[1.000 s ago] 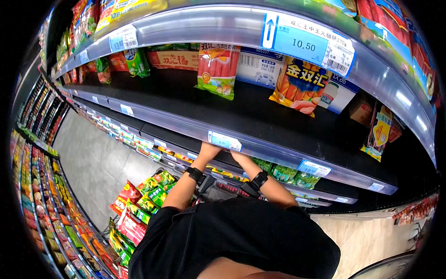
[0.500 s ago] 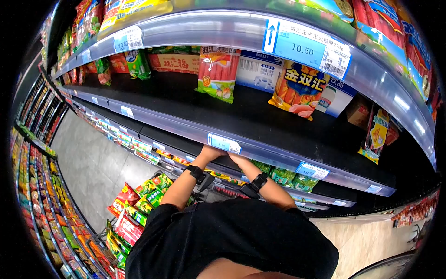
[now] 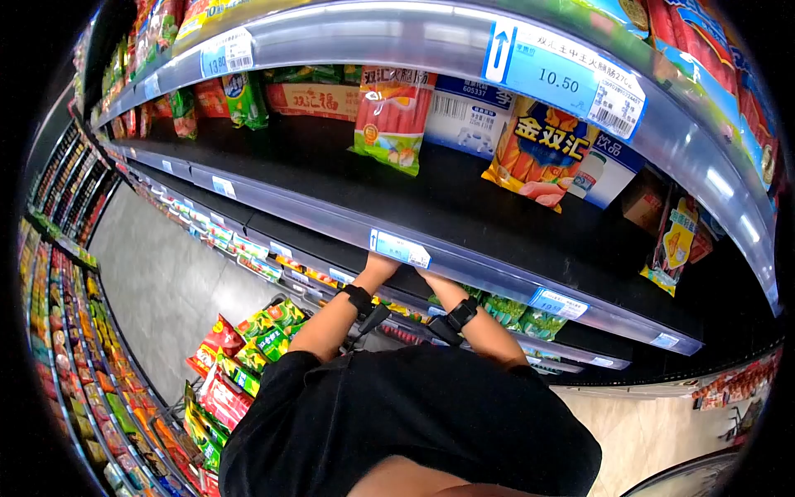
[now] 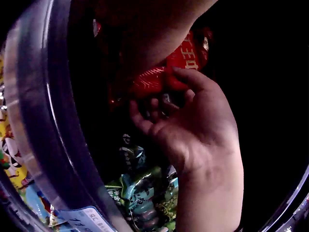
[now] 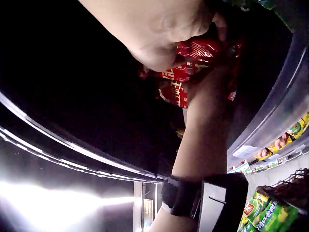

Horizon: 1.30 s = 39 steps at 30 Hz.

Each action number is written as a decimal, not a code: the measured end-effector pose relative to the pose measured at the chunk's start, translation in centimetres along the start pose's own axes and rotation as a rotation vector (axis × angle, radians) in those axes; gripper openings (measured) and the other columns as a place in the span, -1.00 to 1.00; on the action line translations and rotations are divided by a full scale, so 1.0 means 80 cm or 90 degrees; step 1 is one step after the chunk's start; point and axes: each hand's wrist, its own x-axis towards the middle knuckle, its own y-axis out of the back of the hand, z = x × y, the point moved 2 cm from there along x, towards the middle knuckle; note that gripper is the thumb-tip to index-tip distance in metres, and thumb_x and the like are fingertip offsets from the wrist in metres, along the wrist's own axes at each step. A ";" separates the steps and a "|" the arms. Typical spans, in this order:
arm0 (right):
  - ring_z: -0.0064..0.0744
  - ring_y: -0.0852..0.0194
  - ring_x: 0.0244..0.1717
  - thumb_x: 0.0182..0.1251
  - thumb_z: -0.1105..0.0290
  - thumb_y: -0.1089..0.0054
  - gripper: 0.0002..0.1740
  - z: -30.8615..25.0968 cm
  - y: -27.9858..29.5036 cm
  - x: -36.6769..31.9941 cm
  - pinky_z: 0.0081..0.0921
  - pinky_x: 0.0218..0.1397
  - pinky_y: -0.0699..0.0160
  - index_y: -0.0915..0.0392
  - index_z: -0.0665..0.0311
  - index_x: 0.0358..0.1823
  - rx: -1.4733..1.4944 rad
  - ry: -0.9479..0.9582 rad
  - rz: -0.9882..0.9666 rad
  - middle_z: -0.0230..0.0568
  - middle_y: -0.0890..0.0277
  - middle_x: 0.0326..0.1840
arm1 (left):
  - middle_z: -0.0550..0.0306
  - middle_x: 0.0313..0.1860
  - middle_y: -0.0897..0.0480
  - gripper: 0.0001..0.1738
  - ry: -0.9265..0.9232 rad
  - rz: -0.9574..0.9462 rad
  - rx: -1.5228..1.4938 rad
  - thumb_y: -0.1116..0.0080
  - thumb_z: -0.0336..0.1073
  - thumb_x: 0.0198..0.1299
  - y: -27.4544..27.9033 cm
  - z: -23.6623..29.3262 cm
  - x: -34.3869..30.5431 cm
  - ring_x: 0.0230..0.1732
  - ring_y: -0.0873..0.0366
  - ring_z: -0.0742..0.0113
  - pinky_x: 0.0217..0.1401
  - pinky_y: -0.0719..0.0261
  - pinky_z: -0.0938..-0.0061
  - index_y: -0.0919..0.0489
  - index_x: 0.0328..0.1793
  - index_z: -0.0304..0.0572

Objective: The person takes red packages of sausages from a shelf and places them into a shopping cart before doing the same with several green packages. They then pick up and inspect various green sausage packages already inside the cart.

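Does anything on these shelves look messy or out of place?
Somewhat: the wide black shelf is mostly bare, its few sausage packets leaning against cartons at the back. Below, the left hand and right hand grip a red packet; nothing looks spilled.

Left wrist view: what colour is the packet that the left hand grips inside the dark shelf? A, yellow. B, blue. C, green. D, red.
D: the packet that the left hand grips with thumb and curled fingers is plainly red.

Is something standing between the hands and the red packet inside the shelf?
Nothing visible does. The left hand pinches the red packet between thumb and fingers, and the right hand touches it too.
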 end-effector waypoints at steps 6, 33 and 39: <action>-0.13 -0.20 0.27 0.38 0.12 0.13 -0.53 -0.040 0.008 -0.018 -0.25 0.32 -0.14 -0.36 0.29 0.16 -0.160 0.044 0.036 0.02 -0.28 0.25 | -0.08 0.03 -0.54 -0.62 -0.024 0.005 0.008 -0.14 -0.19 0.07 0.011 0.012 0.003 0.11 -0.43 0.00 0.18 -0.35 0.25 -0.53 0.01 -0.18; -0.51 -0.38 -0.15 0.18 0.61 -0.06 -0.27 -0.204 -0.123 -0.281 -0.60 -0.10 -0.46 0.01 0.27 0.38 0.114 0.022 -0.170 -0.07 -0.33 0.12 | -0.20 0.17 -0.42 -0.47 0.244 0.331 -0.133 -0.01 -0.27 0.22 0.259 0.124 -0.387 0.22 -0.36 -0.05 0.27 -0.29 0.25 -0.27 0.30 -0.31; -0.56 -0.36 -0.19 0.25 0.57 -0.03 -0.46 -0.255 -0.205 -0.403 -0.64 -0.12 -0.41 -0.15 0.33 0.27 0.151 0.104 -0.347 -0.16 -0.36 0.04 | -0.12 -0.04 -0.51 -0.67 0.362 0.521 -0.069 -0.05 -0.30 0.19 0.307 0.171 -0.573 0.04 -0.46 -0.02 0.07 -0.40 0.28 -0.46 0.05 -0.30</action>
